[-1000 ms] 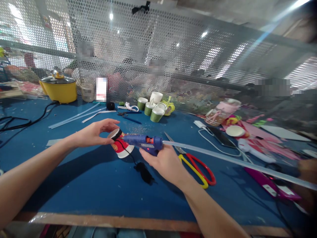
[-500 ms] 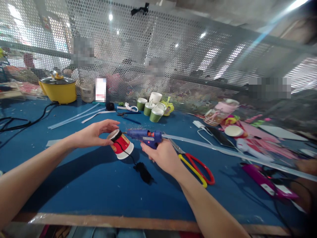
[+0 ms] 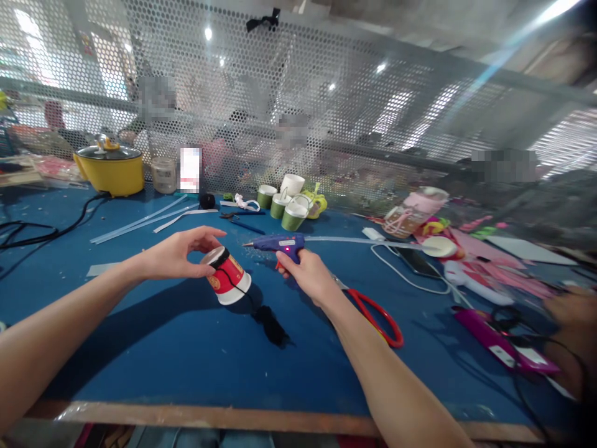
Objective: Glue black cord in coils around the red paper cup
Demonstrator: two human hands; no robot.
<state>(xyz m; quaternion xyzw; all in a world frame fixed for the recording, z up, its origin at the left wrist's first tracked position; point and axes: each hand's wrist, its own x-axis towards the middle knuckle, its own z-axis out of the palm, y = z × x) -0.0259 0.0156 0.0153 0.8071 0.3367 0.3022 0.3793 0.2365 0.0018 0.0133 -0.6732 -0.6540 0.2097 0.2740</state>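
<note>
My left hand steadies a small red paper cup, thumb on its near side and the other fingers arched over it. The cup tilts, its white rim low on the table, and a black band circles its upper end. From that band a black cord runs down to a fluffy black yarn tuft on the table. My right hand is closed round the handle of a blue hot glue gun. Its nozzle points left, apart from the cup, and a long clear glue stick trails from its back.
Scissors with red handles lie partly under my right forearm. Green-and-white cups, pliers and a yellow pot stand or lie farther back. At right are a phone, a purple power strip and another person's hand.
The glue gun has moved away from the cup's black band, to the right and slightly up, and its glue stick now lies more level. My left hand and the cup have hardly moved.
</note>
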